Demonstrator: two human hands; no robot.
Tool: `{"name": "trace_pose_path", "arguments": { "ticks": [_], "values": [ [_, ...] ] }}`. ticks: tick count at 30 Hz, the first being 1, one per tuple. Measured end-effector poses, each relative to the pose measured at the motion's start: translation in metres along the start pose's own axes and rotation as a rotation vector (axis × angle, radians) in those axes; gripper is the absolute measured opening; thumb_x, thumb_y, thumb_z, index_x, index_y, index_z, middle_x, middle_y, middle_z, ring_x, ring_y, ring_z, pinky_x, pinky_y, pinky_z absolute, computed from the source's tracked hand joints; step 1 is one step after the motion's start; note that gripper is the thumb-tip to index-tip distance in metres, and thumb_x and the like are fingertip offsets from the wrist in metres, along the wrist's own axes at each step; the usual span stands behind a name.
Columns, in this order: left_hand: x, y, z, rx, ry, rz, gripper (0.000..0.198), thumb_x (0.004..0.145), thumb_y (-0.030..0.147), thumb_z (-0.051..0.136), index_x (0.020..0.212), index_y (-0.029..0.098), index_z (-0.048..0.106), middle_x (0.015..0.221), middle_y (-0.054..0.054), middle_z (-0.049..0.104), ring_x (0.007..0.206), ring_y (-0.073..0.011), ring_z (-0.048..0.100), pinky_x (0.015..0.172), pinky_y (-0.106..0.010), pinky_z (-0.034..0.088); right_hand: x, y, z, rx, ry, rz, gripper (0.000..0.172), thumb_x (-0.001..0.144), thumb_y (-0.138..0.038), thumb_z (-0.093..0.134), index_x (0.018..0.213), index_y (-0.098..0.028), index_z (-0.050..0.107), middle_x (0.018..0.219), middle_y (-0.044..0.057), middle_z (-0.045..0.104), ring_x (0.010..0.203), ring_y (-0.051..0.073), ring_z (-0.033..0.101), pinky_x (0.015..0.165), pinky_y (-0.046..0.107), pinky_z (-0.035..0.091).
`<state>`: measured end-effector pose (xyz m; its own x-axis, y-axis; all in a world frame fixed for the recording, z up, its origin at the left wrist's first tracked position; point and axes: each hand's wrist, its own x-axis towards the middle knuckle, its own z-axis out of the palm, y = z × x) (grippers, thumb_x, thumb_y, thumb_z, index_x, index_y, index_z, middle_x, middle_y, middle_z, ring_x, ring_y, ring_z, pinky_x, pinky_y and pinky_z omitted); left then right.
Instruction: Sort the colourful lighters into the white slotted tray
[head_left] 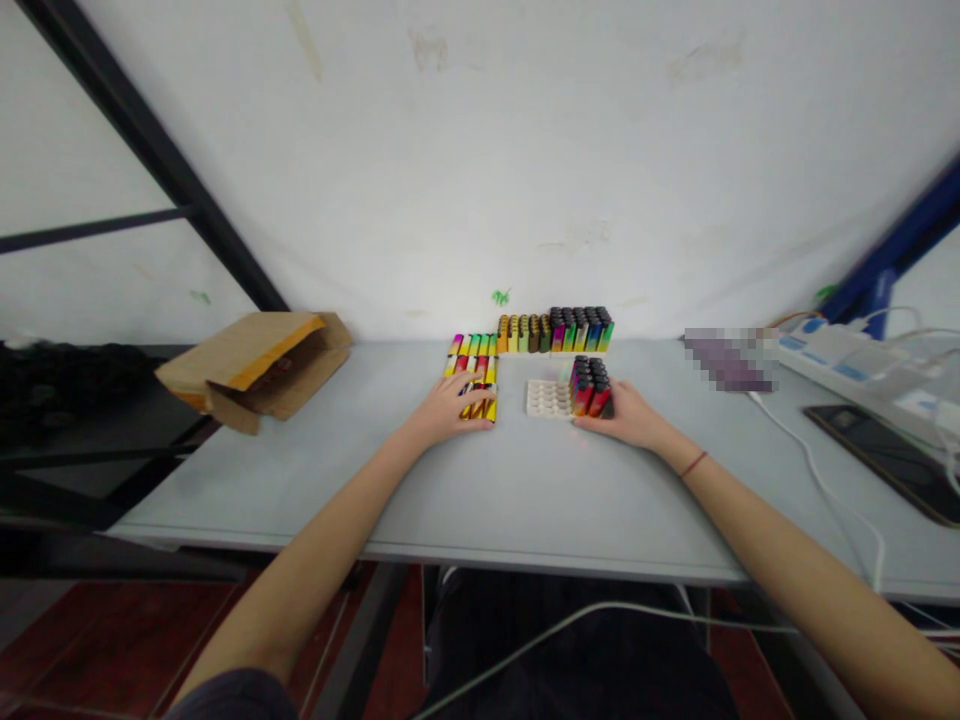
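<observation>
My left hand (450, 408) rests over lighters (478, 405) that lie flat in rows on the table, its fingers spread apart across the nearest row. These lighters are yellow, red and multicoloured. My right hand (626, 415) is wrapped round the right end of a white tray (547, 398) with round holes, thumb along the front. Red lighters with black tops (591, 385) stand upright in the tray's right part, next to that hand. The holes on its left show bare. My right fingers are partly hidden behind the lighters.
By the wall stand a block of yellow-topped lighters (523, 333) and a block of black-topped ones (581, 328). An opened cardboard box (255, 365) sits at the left. On the right are a power strip (847, 360), a white cable (817, 470) and a phone (885, 455).
</observation>
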<state>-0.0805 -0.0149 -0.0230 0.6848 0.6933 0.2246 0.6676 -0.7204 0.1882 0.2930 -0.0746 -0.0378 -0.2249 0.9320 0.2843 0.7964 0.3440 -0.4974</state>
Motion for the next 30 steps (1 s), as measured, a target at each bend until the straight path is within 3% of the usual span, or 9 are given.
{"name": "trace_pose_path", "arguments": {
  "ticks": [8,19,23,27,30],
  "values": [
    [-0.007,0.017,-0.010,0.076,-0.125,-0.051,0.050,0.101,0.055,0.051,0.147,0.039,0.061,0.167,-0.008,0.044,0.156,-0.0350,0.034,0.124,-0.065,0.022,-0.001,0.000,0.002,-0.011,0.012,0.016,0.059,0.076,-0.065,0.078,0.107,-0.018,0.062,0.095,0.013,0.071,0.090,0.034,0.065,0.081,0.047,0.055],
    [-0.001,0.012,-0.009,0.073,-0.128,-0.070,0.050,0.097,0.056,0.060,0.144,0.038,0.065,0.164,-0.008,0.048,0.153,-0.0351,0.040,0.124,-0.061,0.028,-0.001,0.000,0.002,-0.023,0.016,0.010,0.058,0.076,-0.064,0.079,0.108,-0.020,0.061,0.093,0.011,0.072,0.090,0.034,0.065,0.081,0.047,0.055],
    [-0.002,0.012,-0.012,0.080,-0.173,-0.090,0.054,0.095,0.056,0.065,0.146,0.038,0.063,0.164,-0.009,0.047,0.154,-0.0367,0.037,0.125,-0.066,0.022,-0.001,0.001,0.003,-0.023,0.024,0.009,0.057,0.076,-0.064,0.079,0.107,-0.020,0.061,0.093,0.011,0.071,0.089,0.033,0.066,0.080,0.046,0.056],
    [0.004,0.029,-0.017,0.047,-0.065,-0.107,0.081,0.085,0.068,0.070,0.155,0.033,0.053,0.169,-0.012,0.039,0.159,-0.0437,0.022,0.125,-0.073,0.008,-0.001,0.000,0.003,-0.016,0.022,0.005,0.058,0.076,-0.063,0.079,0.111,-0.020,0.061,0.094,0.011,0.072,0.090,0.034,0.066,0.082,0.047,0.056],
    [0.027,0.056,-0.015,-0.106,0.050,-0.045,0.097,0.083,0.069,0.071,0.162,0.022,0.041,0.169,-0.015,0.038,0.161,-0.0394,0.023,0.132,-0.060,0.010,0.000,-0.001,-0.001,0.006,-0.001,-0.014,0.063,0.075,-0.061,0.080,0.117,-0.018,0.060,0.101,0.013,0.073,0.092,0.035,0.066,0.084,0.049,0.056]
  ]
}}
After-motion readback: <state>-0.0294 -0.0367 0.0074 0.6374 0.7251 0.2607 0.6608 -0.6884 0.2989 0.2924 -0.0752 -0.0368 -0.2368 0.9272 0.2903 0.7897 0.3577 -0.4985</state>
